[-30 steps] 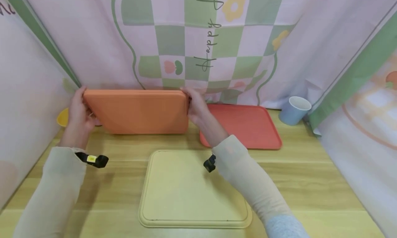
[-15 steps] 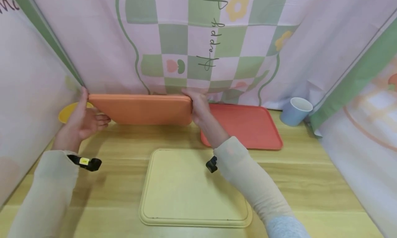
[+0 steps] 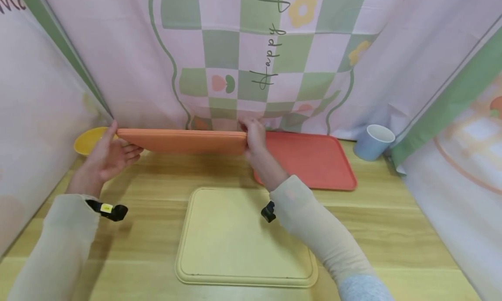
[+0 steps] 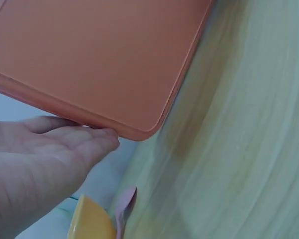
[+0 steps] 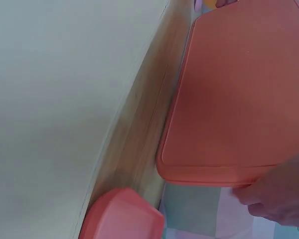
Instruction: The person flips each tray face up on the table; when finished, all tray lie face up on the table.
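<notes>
An orange tray (image 3: 188,143) is held tilted at the back left of the table, its underside toward me. My right hand (image 3: 256,140) grips its right short edge, fingers curled over the rim. At the opposite edge, my left hand (image 3: 107,159) supports the tray with the thumb near the top corner and fingers extended; the left wrist view shows these straight fingers (image 4: 89,142) against the rim. Whether the tray's lower edge touches the table cannot be told. Behind the left hand sits a yellow bowl (image 3: 88,140), with a pink spoon (image 4: 123,206) beside it.
A pale yellow tray (image 3: 247,240) lies on the wooden table (image 3: 392,231) in front. To the right of the orange tray is a red tray (image 3: 313,161), partly under my right forearm. A blue cup (image 3: 370,146) stands at the back right. Patterned curtains (image 3: 219,52) enclose the table.
The orange tray's upper edge has come down, so its underside looks much narrower. My left fingers have straightened from the edge. The right hand has lowered slightly with the tray.
</notes>
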### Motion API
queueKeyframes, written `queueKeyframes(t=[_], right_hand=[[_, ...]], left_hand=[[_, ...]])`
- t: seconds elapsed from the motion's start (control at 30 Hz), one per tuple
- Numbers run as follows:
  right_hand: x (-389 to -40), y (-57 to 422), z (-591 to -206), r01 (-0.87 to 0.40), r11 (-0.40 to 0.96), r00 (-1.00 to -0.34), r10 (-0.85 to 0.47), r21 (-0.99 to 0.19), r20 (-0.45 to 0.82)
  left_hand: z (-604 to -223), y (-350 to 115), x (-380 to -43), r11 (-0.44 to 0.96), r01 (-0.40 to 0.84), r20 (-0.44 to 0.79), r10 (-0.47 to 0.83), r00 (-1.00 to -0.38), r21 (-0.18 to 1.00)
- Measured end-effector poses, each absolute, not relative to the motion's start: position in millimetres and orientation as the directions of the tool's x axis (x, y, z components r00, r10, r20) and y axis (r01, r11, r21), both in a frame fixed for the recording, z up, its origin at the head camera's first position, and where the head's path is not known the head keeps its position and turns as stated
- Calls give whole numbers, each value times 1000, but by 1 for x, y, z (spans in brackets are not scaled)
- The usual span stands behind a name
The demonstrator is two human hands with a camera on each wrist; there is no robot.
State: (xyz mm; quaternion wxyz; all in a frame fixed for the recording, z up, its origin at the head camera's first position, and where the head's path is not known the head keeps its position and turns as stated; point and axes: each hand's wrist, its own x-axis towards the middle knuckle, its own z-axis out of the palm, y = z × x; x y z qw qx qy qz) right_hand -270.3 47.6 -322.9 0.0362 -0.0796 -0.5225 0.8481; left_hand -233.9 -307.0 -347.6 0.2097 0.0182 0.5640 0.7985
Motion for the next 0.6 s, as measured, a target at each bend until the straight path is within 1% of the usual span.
queueKeyframes(t=[0.13,0.23,0.3,0.47,0.53,0.6], right_hand=[[-267,52,-323,125,-333,-987,51,-935,-150],[-266,55,-323,193,-278,-980,-5,-941,-200],[-266,57,-324,238,-276,-970,-23,-931,-241],[-267,62,-329,286,-316,-956,-24,-905,-294],[-268,63,-331,272,-324,-959,-8,-906,-285],[-269,64,-333,240,-315,-966,14,-918,-257]], left_hand=[[-352,-307,-234,-289,-280,-171,350,-921,916],[-358,-310,-232,-346,-242,-114,351,-929,907],[-363,-313,-231,-401,-203,-50,361,-931,893],[-373,-318,-229,-551,-133,142,428,-893,824],[-375,-319,-230,-586,-133,181,445,-877,799],[-375,-318,-231,-586,-130,171,430,-886,800]])
